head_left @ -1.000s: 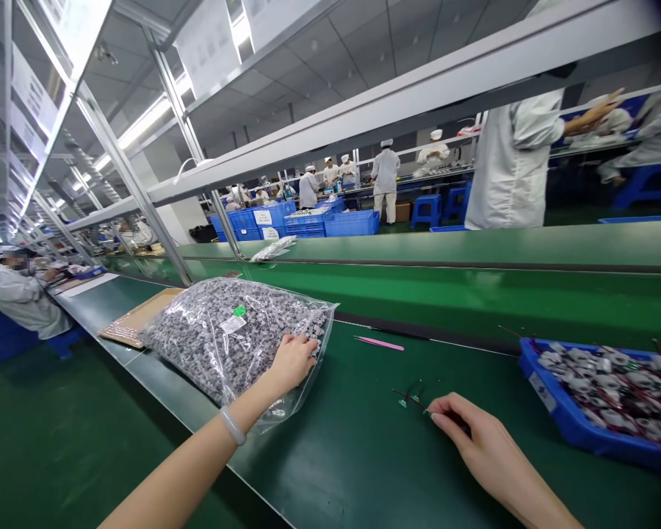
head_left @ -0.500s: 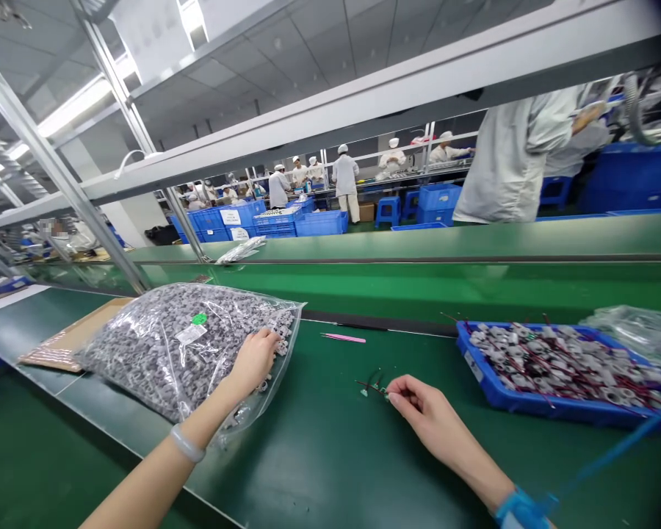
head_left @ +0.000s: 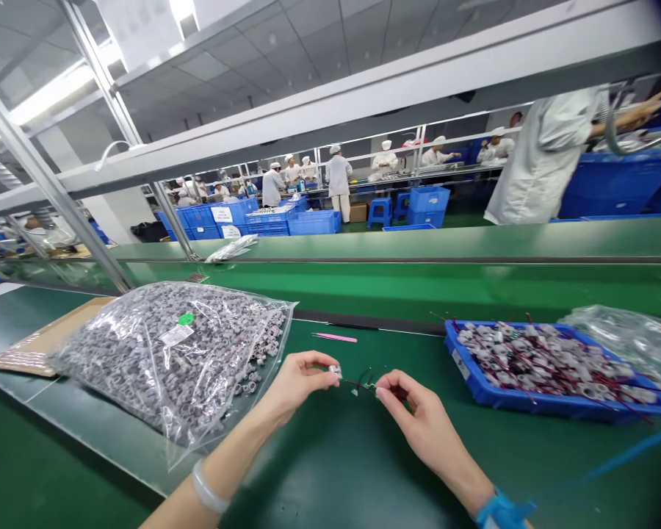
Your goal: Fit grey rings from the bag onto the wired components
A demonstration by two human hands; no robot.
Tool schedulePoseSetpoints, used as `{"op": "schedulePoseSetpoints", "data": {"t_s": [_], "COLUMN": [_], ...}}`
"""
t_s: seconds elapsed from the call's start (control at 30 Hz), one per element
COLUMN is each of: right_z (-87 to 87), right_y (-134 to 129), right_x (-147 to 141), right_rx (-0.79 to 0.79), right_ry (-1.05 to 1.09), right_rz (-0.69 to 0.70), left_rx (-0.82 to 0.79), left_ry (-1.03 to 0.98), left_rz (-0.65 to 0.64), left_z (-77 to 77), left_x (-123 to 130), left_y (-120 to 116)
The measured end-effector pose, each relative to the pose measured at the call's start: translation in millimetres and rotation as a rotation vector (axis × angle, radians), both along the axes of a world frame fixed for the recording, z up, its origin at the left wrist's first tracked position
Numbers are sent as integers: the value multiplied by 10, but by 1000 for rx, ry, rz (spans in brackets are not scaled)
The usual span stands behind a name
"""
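Between its thumb and fingers my left hand [head_left: 302, 378] pinches a small grey-white plastic part [head_left: 336, 372]. A short way to the right, my right hand [head_left: 410, 400] is closed on a small wired piece [head_left: 370, 386] with dark red and black leads and a pale green end. The two hands are apart above the green bench. Left of my left hand lies a clear bag [head_left: 170, 353] full of grey-white plastic parts, its opening toward the right. Beyond my right hand stands a blue tray [head_left: 490, 397] heaped with white parts on dark red wires.
Pink tweezers [head_left: 336, 338] lie behind the hands. A cardboard tray [head_left: 49, 334] is at the far left, and crumpled clear plastic [head_left: 628, 338] lies behind the blue tray. A metal rail [head_left: 308, 132] crosses above. People in white work beyond the bench.
My left hand has come out of the bag and moved right, holding a grey-white part. My right hand still pinches the wired piece. The person in white at the back has moved right.
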State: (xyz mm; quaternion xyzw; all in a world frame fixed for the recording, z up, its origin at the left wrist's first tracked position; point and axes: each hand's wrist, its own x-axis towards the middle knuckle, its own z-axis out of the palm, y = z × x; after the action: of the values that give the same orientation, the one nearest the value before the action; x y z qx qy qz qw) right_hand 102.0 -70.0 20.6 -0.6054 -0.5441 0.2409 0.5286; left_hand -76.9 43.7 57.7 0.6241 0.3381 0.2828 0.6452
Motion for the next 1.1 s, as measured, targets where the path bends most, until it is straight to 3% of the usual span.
{"op": "schedulePoseSetpoints", "data": {"t_s": [0.23, 0.4, 0.53, 0.73, 0.93, 1.1], "right_z": [-85, -166, -95, -51, -93, -90], "right_y": [66, 95, 42, -21, -9, -12], "right_x": [72, 112, 101, 106, 182, 234], "right_rx": [35, 32, 113, 353, 419, 457], "right_ry": [167, 225, -28, -400, -693, -814], "right_rz": [-34, -44, -105, -29, 6, 35], "left_rx": [-273, -398, -423, -484, -506, -501], "left_ry": [-237, -347, -294, -235, -229, -231], "left_rz": [-117, -112, -91, -176, -198, -189], "left_z": [-213, -277, -294, -308, -275, -259], "left_x": [548, 614, 518, 462, 453, 444], "left_y": [-147, -117, -80, -112, -103, -79]}}
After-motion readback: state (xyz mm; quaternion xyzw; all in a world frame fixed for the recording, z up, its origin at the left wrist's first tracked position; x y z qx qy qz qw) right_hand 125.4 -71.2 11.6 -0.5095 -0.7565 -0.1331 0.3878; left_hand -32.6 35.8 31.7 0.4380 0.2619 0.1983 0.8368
